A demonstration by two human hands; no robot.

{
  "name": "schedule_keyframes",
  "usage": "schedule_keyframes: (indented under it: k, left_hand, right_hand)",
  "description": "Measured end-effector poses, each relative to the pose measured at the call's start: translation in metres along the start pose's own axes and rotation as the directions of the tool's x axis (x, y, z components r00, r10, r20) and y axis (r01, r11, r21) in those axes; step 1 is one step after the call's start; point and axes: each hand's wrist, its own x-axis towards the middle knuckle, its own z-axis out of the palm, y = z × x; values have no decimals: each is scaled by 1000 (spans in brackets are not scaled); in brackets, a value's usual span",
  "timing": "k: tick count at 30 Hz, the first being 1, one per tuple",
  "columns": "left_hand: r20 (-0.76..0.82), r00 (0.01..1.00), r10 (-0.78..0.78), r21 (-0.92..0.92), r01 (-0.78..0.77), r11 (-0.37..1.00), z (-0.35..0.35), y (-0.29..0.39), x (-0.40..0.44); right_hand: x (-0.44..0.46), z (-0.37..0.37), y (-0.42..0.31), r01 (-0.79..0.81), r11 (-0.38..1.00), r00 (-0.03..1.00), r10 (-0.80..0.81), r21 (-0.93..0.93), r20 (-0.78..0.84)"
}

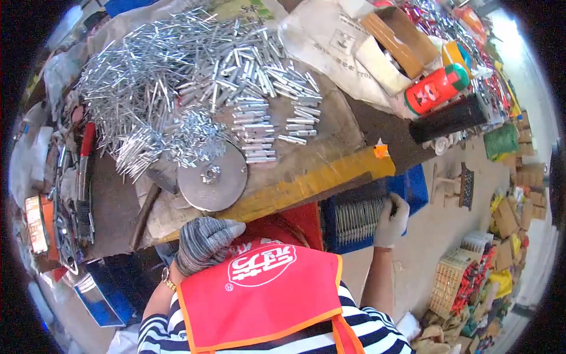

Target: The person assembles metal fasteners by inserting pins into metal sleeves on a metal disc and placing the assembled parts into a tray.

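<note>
While left hand [206, 243] rests curled left of blue bin [416, 184], hold unclear, right hand [392, 223] bends over metal rods [357, 220] inside bin, grip unclear; rods likely stiff, light, slippery, best held mid-shaft.

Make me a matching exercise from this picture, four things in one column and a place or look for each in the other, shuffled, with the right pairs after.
Column one
1. Left hand
2. Right hand
3. Metal disc
4. Apron

Column two
A. At the blue bin
B. Red, with a white printed logo
C. In a grey striped glove
D. Beside a heap of small metal pieces

Pairs: 1-C, 2-A, 3-D, 4-B
</note>
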Motion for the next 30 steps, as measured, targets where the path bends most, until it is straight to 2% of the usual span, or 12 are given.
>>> schedule_keyframes:
  k: [2,4,5,8,9,11,12,17,23,25,27,30]
  left_hand:
    - [-64,998,-1,91,7,996,-8,-2,-2]
    - [-183,983,-11,223,52,973,-16,-2,-3]
    - [-198,980,-15,232,62,971,-20,-2,-2]
    - [-439,895,-80,347,252,903,-31,-5,-2]
    - [-455,886,-88,361,274,891,-39,-5,-3]
    - [-417,841,-346,294,485,823,-57,-5,-7]
    - [-448,843,-297,380,480,791,-64,-7,-10]
    - [-557,784,-273,415,548,726,-81,-41,-30]
    - [-494,769,-405,484,630,607,-99,-68,-20]
    - [-481,758,-441,473,647,598,-103,-85,-19]
    - [-394,755,-523,545,651,529,-107,-93,-16]
    - [-384,762,-522,495,647,580,-110,-97,-12]
  right_hand:
    - [25,-4,-74,233,959,965,-248,162,80]
    - [42,10,-131,372,888,897,-419,270,140]
    - [48,21,-152,355,875,880,-431,328,200]
    - [61,61,-183,431,822,815,-532,372,230]
    - [64,68,-190,514,812,761,-580,276,290]
    - [68,78,-203,621,765,693,-637,168,338]
    - [71,78,-209,623,770,679,-621,139,392]
    - [88,80,-224,662,749,588,-550,39,593]
    - [97,83,-242,712,702,528,-511,-26,679]
    - [95,75,-240,605,794,614,-504,47,608]
    - [89,74,-227,613,783,642,-574,110,509]
    - [67,45,-244,290,888,766,-439,358,468]
